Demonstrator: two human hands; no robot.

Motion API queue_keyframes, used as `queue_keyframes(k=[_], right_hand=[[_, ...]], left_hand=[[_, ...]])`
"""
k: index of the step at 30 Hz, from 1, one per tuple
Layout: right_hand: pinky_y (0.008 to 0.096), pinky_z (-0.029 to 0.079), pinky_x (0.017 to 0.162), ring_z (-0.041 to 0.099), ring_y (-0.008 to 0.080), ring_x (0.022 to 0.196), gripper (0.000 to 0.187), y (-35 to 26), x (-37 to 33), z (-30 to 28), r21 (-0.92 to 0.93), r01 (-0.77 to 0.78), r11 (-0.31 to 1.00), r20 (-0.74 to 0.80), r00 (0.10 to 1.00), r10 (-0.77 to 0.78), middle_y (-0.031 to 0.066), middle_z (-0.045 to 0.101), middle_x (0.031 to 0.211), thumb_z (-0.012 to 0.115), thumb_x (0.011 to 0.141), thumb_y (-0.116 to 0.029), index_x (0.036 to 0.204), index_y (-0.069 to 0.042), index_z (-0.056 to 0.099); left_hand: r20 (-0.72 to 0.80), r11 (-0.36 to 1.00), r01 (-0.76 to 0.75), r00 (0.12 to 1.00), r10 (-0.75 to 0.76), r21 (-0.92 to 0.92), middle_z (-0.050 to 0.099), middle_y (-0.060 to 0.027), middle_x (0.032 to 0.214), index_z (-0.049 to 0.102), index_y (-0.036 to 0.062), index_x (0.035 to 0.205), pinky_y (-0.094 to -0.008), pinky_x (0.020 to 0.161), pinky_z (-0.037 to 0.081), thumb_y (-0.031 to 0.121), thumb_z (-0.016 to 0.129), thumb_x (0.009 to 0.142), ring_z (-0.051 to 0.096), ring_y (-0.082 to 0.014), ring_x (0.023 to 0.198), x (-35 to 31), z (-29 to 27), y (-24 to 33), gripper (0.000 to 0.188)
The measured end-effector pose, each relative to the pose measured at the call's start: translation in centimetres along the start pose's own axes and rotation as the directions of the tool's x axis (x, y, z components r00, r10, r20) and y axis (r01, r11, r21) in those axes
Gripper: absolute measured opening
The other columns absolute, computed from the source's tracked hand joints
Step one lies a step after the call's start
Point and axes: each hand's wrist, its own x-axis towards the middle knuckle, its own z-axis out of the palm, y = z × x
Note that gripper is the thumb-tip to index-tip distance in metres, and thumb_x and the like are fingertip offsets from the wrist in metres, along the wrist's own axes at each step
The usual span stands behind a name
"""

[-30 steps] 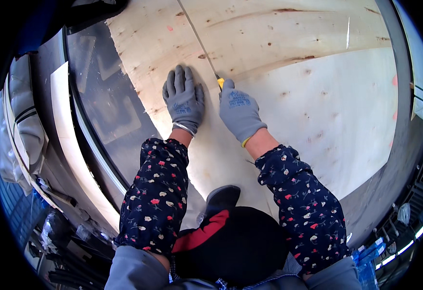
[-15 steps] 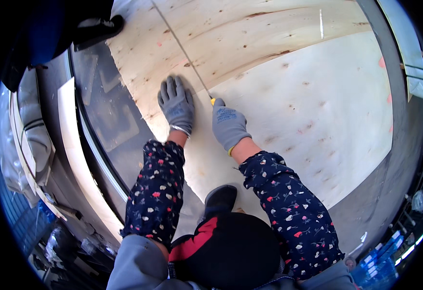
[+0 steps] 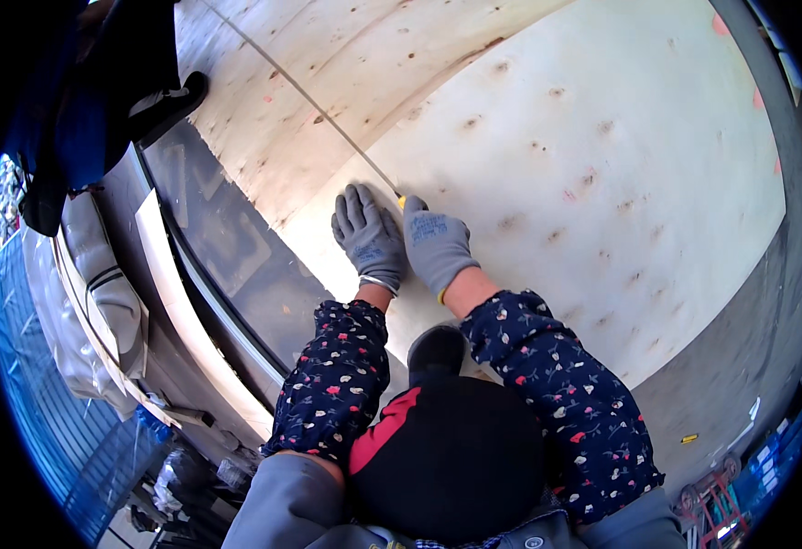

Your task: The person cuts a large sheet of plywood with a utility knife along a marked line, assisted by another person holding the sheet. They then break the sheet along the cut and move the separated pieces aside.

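"Head view: where is the left hand?"

"The left hand (image 3: 371,236), in a grey glove, lies palm down on the plywood sheet (image 3: 547,229). Its fingers are straight and slightly spread, pointing away from the body, and they hold nothing."

"And the right hand?"

"The right hand (image 3: 436,245) is just beside it, gloved in grey too, closed around a yellow-ended tool (image 3: 402,201). The thumb points forward near the yellow end. The other fingers are curled under the hand and mostly hidden, so I cannot tell exactly how each one grips."

"Where is that tool on the sheet?"

"At the near end of a thin grey line (image 3: 305,93) that runs across the wood toward the upper left. I cannot tell whether it is a cut, a gap or something laid on top. The sheet is browner at the far side and paler to the right, with small knots scattered over it."

"What is around them?"

"A dark shoe (image 3: 436,352) is below the hands, near the body. Another person's black shoe (image 3: 174,108) is by the sheet's far left edge. A long pale wooden strip (image 3: 177,284) lies to the left, next to a wrapped grey bundle (image 3: 103,293). Well apart at lower right, a small yellow object (image 3: 689,439) lies on the grey surface (image 3: 662,412)."
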Motion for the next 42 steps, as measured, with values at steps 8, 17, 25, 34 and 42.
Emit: queue_keyframes(k=[8, 17, 25, 34, 42], right_hand=[[0.0418, 0.051, 0.048, 0.070, 0.0279, 0.063, 0.025, 3.3, -4.9, 1.3, -0.040, -0.017, 0.999, 0.007, 1.000, 0.017, 0.0137, 0.068, 0.071, 0.056, 0.084, -0.010, 0.106, -0.003, 0.046], [0.0409, 0.049, 0.045, 0.069, 0.0228, 0.057, 0.029, 6.5, -10.3, 4.2, -0.066, -0.059, 0.996, 0.051, 0.997, 0.062, 0.0082, 0.069, 0.070, 0.058, 0.083, -0.012, 0.109, -0.004, 0.047], [0.0382, 0.051, 0.048, 0.070, 0.0255, 0.063, 0.024, 6.6, -10.3, 4.5, -0.026, -0.094, 0.995, -0.022, 0.995, 0.093, 0.0099, 0.069, 0.072, 0.057, 0.084, -0.011, 0.105, -0.004, 0.048], [0.0397, 0.051, 0.049, 0.070, 0.0269, 0.063, 0.021, 6.6, -9.5, 6.9, 0.136, -0.067, 0.988, -0.193, 0.977, 0.093, 0.0095, 0.070, 0.073, 0.056, 0.085, -0.015, 0.103, -0.007, 0.051], [0.0422, 0.048, 0.046, 0.069, 0.0231, 0.062, 0.028, 9.2, -13.3, 10.0, 0.090, -0.082, 0.993, -0.205, 0.974, 0.099, 0.0081, 0.069, 0.076, 0.057, 0.084, -0.016, 0.109, -0.007, 0.050]], left_hand=[[-0.035, 0.999, -0.037, 0.999, 0.038, 0.018, 0.042, -0.0184, 0.142, 0.044, 0.0007, 0.136, -0.0475, 0.111, 0.024, 0.023, 0.044, 0.094, 0.034, -0.0370, 0.133, 0.0, -0.5, 0.5, 0.048], [-0.063, 0.998, -0.051, 0.997, 0.054, 0.049, 0.040, -0.0170, 0.144, 0.042, 0.0039, 0.139, -0.0464, 0.111, 0.024, 0.025, 0.044, 0.094, 0.034, -0.0364, 0.133, -0.4, 0.0, -0.2, 0.050], [0.119, 0.977, -0.201, 0.974, 0.193, 0.067, 0.036, -0.0242, 0.144, 0.035, -0.0013, 0.140, -0.0526, 0.109, 0.022, 0.037, 0.052, 0.090, 0.030, -0.0416, 0.134, -1.9, -1.3, 1.4, 0.065], [0.409, 0.939, -0.337, 0.868, 0.280, 0.072, 0.020, -0.0269, 0.150, 0.023, -0.0037, 0.144, -0.0560, 0.109, 0.020, 0.041, 0.072, 0.071, 0.019, -0.0447, 0.139, -7.1, -3.3, 3.5, 0.099], [0.399, 0.933, -0.358, 0.862, 0.314, 0.040, 0.021, -0.0281, 0.149, 0.023, -0.0052, 0.144, -0.0546, 0.109, 0.021, 0.052, 0.072, 0.072, 0.020, -0.0457, 0.137, -7.0, -3.7, 3.5, 0.104]])
